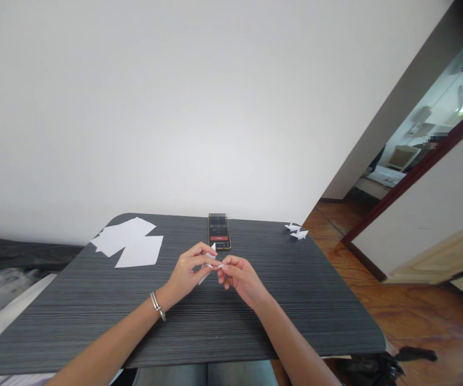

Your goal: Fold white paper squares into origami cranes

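A small folded white paper [204, 275] is held between my two hands above the middle of the dark table. My left hand [193, 265], with a silver bangle [157, 306] on its wrist, has its fingers closed round the paper, and a pointed tip sticks up past them. With thumb and forefinger, my right hand [237, 275] pinches the paper's right end. The fingers hide much of the folded shape. Just behind the hands, a phone [219, 238] with a lit screen lies on the table.
White paper sheets [140, 251] lie spread at the table's back left. Two small folded paper figures [299, 234] stand at the back right corner. Behind the dark table [199, 338] rises a white wall [215, 107]. Something black and furry [370, 369] is on the floor at lower right.
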`<state>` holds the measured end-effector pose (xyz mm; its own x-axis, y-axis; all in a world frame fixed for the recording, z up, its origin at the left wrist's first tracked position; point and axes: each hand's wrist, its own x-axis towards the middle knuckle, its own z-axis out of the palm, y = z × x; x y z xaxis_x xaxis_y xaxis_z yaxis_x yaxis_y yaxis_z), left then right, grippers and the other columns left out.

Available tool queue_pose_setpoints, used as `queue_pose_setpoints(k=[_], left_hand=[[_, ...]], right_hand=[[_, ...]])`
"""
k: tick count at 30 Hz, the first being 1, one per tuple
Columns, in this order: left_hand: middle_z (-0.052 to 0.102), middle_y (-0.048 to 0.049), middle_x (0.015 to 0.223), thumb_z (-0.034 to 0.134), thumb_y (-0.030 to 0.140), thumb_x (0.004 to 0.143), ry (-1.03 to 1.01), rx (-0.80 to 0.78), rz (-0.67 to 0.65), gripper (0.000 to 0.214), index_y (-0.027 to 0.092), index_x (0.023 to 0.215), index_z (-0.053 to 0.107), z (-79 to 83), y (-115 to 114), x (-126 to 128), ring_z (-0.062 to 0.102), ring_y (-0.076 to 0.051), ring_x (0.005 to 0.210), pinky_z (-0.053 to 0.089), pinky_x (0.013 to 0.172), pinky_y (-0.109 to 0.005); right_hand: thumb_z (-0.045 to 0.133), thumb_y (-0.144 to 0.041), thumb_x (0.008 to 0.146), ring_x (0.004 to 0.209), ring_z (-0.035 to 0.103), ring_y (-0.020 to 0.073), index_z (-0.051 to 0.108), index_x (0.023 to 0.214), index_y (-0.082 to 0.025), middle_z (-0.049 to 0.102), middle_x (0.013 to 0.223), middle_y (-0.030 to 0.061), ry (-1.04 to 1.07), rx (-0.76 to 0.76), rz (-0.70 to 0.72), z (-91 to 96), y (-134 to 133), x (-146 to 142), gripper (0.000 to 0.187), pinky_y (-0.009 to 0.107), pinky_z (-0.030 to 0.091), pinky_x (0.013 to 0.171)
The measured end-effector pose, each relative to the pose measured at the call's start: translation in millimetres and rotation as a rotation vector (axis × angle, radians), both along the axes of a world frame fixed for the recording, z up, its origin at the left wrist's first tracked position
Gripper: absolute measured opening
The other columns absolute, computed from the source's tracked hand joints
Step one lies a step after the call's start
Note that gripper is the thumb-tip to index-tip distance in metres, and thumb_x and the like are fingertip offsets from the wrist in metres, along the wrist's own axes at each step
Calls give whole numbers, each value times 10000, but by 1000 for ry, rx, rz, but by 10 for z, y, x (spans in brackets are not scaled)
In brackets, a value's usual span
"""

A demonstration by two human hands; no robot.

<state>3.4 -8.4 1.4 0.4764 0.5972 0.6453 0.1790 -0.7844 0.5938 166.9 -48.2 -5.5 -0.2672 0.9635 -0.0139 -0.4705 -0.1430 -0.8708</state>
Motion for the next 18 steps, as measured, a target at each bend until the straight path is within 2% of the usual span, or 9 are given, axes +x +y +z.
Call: queue_pose_setpoints(k=[5, 12, 18], left_hand=[[575, -55, 865, 543, 182, 785, 11, 12, 4, 143, 201, 805, 683, -5, 2, -8, 552, -130, 737, 440, 603, -237], [572, -44, 852, 565, 167, 770, -35, -44, 0, 121, 198, 776, 681, 37, -19, 14, 552, -138, 769, 452, 669, -265], [572, -44, 851, 564, 178, 771, -29, -59, 0, 122, 199, 784, 684, 46, -29, 11, 553, -141, 769, 451, 663, -263]], right_hand=[[691, -245, 651, 476, 540, 65, 604, 655, -129, 598, 576, -14, -13, -22, 2, 3, 8, -4, 145, 137, 395, 405], [690, -253, 659, 482, 536, 64, 604, 653, -137, 599, 586, -16, -16, 11, -15, 1, -1, 13, 144, 139, 388, 408], [709, -218, 634, 475, 535, 65, 603, 661, -142, 603, 575, -20, -10, 28, -29, -19, 5, 12, 133, 138, 389, 398]])
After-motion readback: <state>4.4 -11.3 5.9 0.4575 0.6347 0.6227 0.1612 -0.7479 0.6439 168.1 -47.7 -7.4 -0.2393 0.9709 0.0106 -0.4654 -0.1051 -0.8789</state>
